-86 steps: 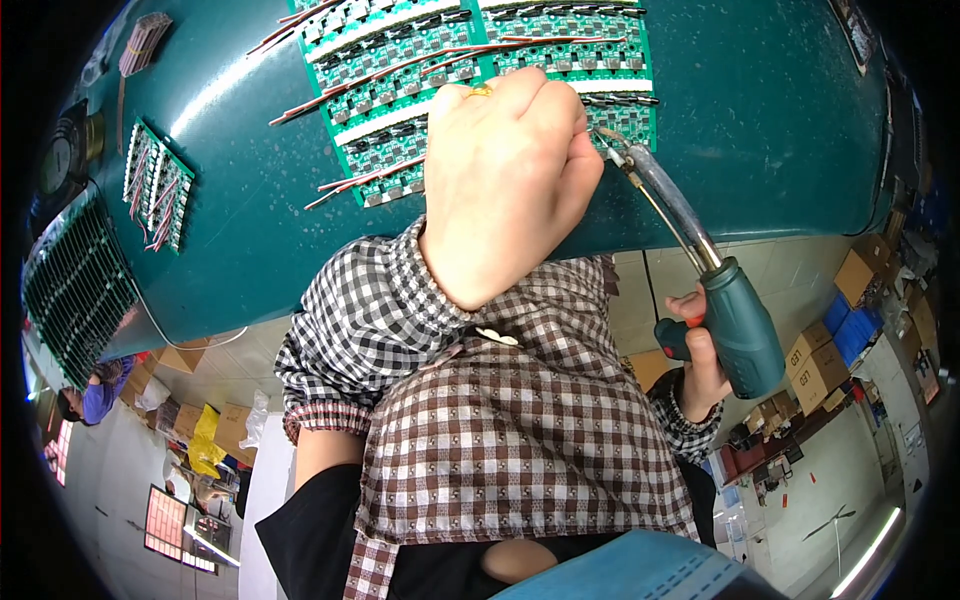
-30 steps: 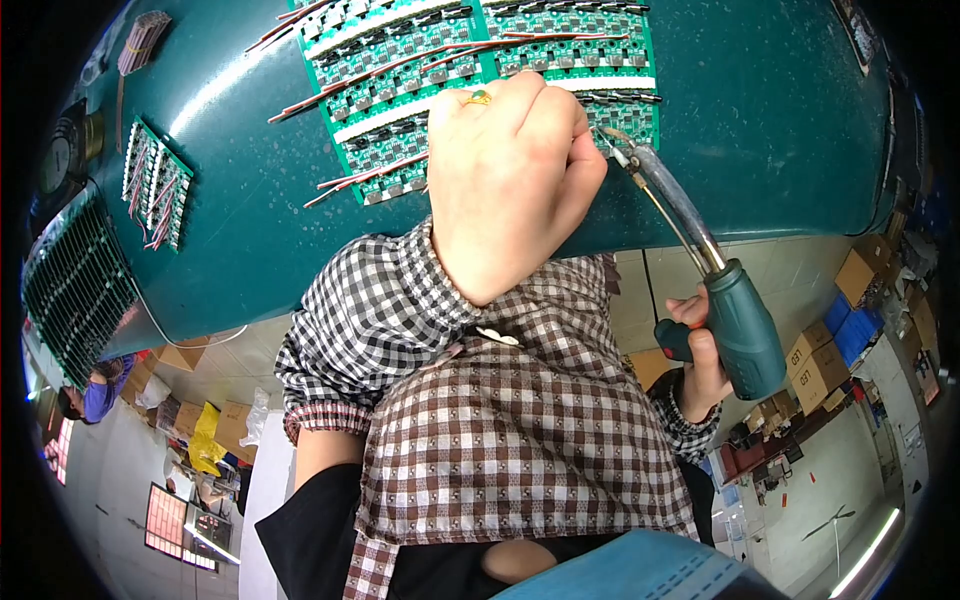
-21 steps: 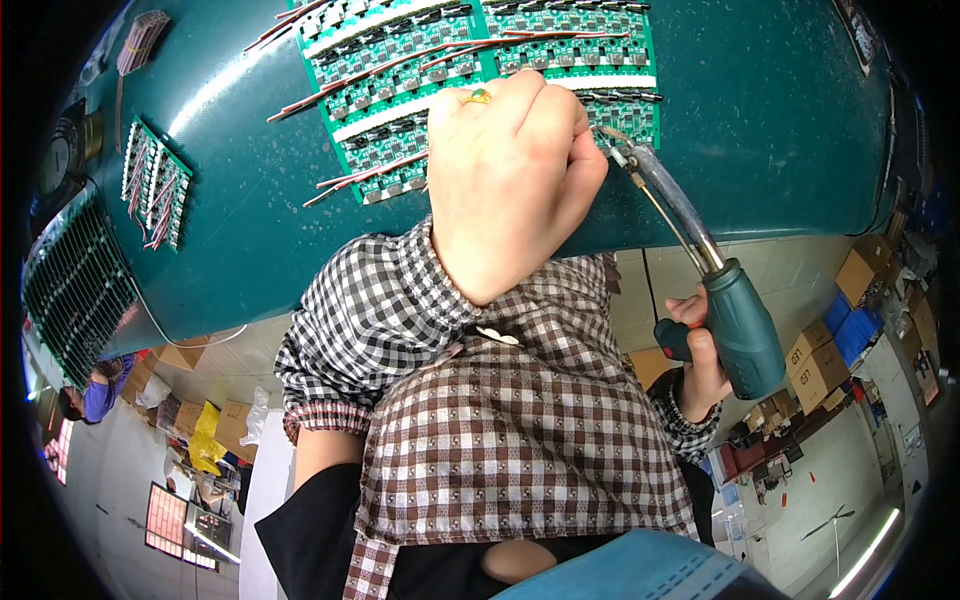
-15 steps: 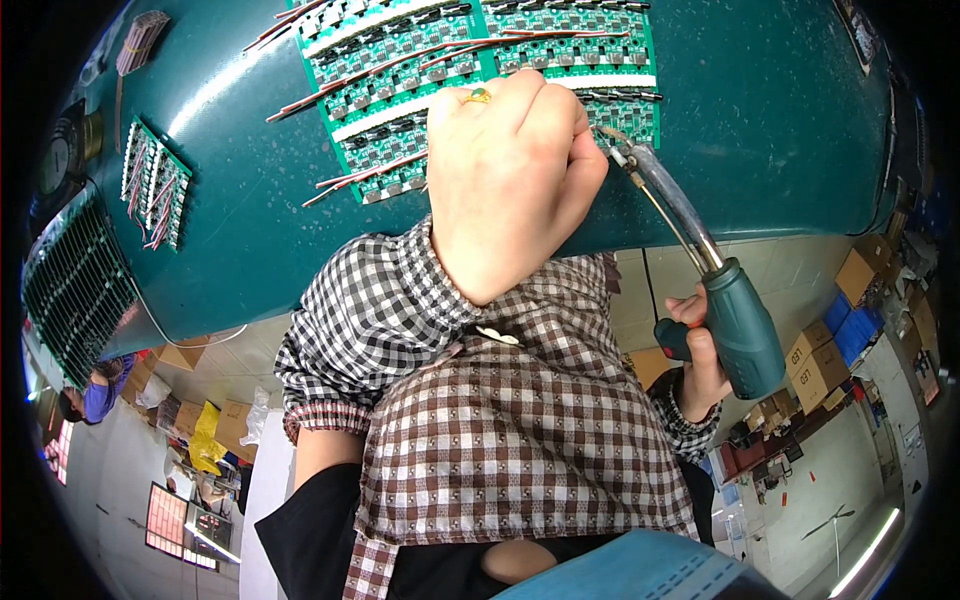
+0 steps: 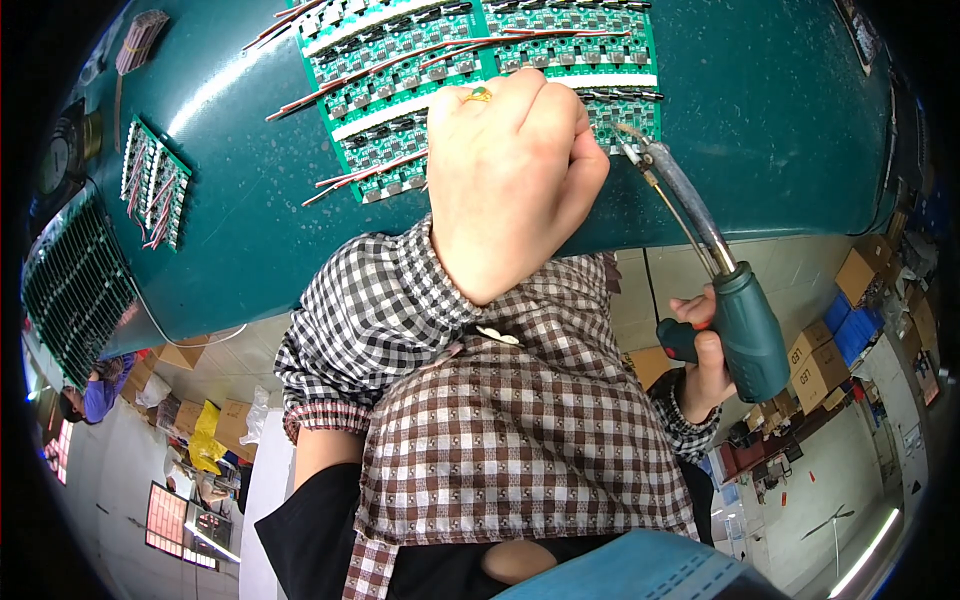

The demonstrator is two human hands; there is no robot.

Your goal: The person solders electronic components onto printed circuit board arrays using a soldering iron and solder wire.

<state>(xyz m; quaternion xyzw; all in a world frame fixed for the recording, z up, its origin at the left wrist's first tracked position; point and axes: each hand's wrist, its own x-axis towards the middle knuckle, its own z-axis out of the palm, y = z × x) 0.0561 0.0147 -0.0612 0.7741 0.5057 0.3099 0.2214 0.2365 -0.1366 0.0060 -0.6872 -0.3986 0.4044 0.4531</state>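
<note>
One large green printed-circuit panel (image 5: 565,65), set with rows of small dark chips and long white strips, lies at the far middle of the glossy dark green counter (image 5: 770,120). Across it lie thin red and white wires (image 5: 390,69), several ends overhanging its left edge.

Our left hand (image 5: 515,190): knuckles up, fingers curled in, over the near part of the panel; its fingertips are hidden, so we cannot tell what it pinches.

Our right hand (image 5: 708,365): nearer and to the right, closed about the grip of a soldering gun (image 5: 752,335) with a dark green plastic body and bent metal barrel. Its tip stands at the panel's near right corner, beside our left hand; contact we cannot make out.

Left on the counter: one small green circuit panel (image 5: 155,188) bearing wires; farther, one pinkish-brown banded bundle (image 5: 142,42).
</note>
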